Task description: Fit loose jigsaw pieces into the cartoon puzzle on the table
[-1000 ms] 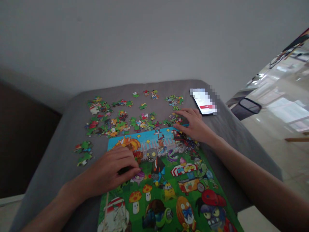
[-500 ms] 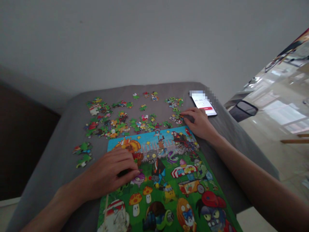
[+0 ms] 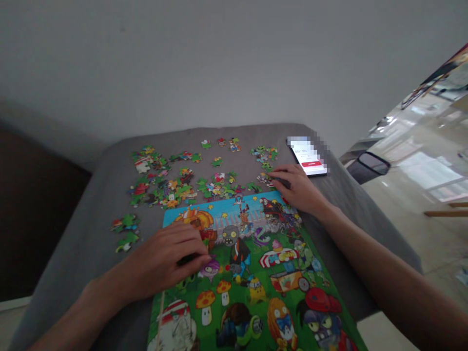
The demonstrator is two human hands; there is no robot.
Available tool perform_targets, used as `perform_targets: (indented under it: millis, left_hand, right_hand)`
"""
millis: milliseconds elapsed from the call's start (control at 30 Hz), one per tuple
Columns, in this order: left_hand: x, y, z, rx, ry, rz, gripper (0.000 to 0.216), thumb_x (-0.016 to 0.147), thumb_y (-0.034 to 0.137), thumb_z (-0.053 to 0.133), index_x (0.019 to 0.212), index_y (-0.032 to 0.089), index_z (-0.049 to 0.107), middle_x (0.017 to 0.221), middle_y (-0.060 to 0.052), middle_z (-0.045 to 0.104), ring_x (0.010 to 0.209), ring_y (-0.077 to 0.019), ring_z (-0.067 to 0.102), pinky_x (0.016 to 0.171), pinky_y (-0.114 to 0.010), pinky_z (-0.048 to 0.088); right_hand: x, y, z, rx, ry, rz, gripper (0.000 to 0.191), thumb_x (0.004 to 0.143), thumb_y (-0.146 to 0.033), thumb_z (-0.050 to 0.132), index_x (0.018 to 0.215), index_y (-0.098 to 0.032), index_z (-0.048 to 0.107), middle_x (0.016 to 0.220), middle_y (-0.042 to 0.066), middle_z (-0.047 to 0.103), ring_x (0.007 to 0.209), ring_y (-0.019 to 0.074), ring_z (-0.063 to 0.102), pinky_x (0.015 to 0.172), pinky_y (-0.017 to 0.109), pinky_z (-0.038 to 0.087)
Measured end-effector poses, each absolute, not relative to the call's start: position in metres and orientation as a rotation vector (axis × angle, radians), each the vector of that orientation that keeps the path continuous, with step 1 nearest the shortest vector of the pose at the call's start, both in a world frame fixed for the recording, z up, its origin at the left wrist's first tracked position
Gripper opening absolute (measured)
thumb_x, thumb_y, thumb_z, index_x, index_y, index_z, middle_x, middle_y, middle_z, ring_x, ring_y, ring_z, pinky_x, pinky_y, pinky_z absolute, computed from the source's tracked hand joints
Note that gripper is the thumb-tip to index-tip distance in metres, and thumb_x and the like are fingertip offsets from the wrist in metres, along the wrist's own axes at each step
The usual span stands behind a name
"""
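Observation:
A colourful cartoon jigsaw board [image 3: 256, 273] lies on a grey cushioned surface [image 3: 84, 248]. My left hand [image 3: 168, 261] rests flat on the board's left edge, fingers curled over a dark patch; I cannot tell if it holds a piece. My right hand [image 3: 298, 187] lies past the board's far right corner, fingertips on loose puzzle pieces [image 3: 265, 178]. Many more loose pieces [image 3: 171, 187] are scattered beyond the board, with a small cluster [image 3: 126, 229] to the left.
A phone [image 3: 309, 157] with a lit screen lies at the far right corner, just beyond my right hand. A pale wall rises behind the surface. Glossy floor and a dark object [image 3: 373, 163] are off the right edge.
My right hand drew off the board's far corner towards the phone, then shifted slightly left onto the loose pieces. My left hand has stayed in place.

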State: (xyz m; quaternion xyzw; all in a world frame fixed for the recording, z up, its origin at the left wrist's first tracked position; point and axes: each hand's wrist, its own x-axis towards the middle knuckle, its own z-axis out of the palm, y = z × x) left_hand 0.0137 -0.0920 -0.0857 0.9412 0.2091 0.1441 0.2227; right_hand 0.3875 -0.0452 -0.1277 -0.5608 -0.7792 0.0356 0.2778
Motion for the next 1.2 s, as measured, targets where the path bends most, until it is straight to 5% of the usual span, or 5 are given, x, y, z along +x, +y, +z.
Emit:
perform_targets:
  millis: [533, 733, 833, 1000, 1200]
  left_hand:
    - [0.013, -0.087, -0.088, 2.574, 0.598, 0.409, 0.022, 0.108, 0.029, 0.053, 0.09, 0.023, 0.064, 0.084, 0.001, 0.067, 0.08, -0.0148, 0.062, 0.08, -0.029, 0.044]
    - [0.019, -0.089, -0.089, 2.37, 0.928, 0.584, 0.023, 0.106, 0.04, 0.053, 0.112, 0.025, 0.068, 0.098, -0.002, 0.075, 0.084, -0.017, 0.068, 0.073, -0.028, 0.05]
    - [0.025, -0.093, -0.088, 2.179, 1.099, 0.684, 0.041, 0.096, 0.053, 0.065, 0.126, 0.025, 0.065, 0.1, -0.003, 0.076, 0.079, -0.0181, 0.069, 0.067, -0.029, 0.052]
    - [0.031, -0.095, -0.088, 1.978, 1.12, 0.727, 0.027, 0.097, 0.048, 0.063, 0.106, 0.024, 0.073, 0.081, 0.002, 0.075, 0.065, -0.015, 0.066, 0.059, -0.025, 0.049]
    - [0.016, -0.081, -0.087, 2.154, 1.204, 0.805, 0.025, 0.1, 0.044, 0.064, 0.091, 0.024, 0.076, 0.08, 0.001, 0.076, 0.066, -0.0158, 0.067, 0.063, -0.028, 0.046]
  right_hand:
    - [0.369, -0.015, -0.12, -1.757, -1.831, 0.057, 0.026, 0.09, -0.038, 0.07, 0.103, -0.018, 0.08, 0.124, 0.018, 0.069, 0.125, 0.0431, 0.051, 0.104, 0.063, 0.041]
    - [0.347, -0.034, -0.083, -1.623, -1.848, 0.36, 0.011, 0.09, -0.025, 0.068, 0.093, -0.018, 0.076, 0.086, 0.006, 0.076, 0.077, 0.0211, 0.069, 0.075, 0.037, 0.057]
    - [0.309, -0.066, -0.068, -1.258, -1.95, 0.846, 0.011, 0.089, -0.028, 0.074, 0.096, -0.02, 0.077, 0.086, 0.002, 0.078, 0.075, 0.0157, 0.071, 0.071, 0.029, 0.057]
    - [0.254, -0.087, -0.064, -0.911, -2.184, 1.169, 0.012, 0.09, -0.02, 0.072, 0.101, -0.022, 0.077, 0.085, -0.001, 0.079, 0.075, 0.0124, 0.072, 0.072, 0.025, 0.057]
    - [0.306, -0.003, -0.074, -1.41, -2.236, 0.437, 0.036, 0.098, -0.028, 0.058, 0.132, -0.024, 0.069, 0.13, 0.007, 0.074, 0.11, 0.0197, 0.072, 0.099, 0.036, 0.057]
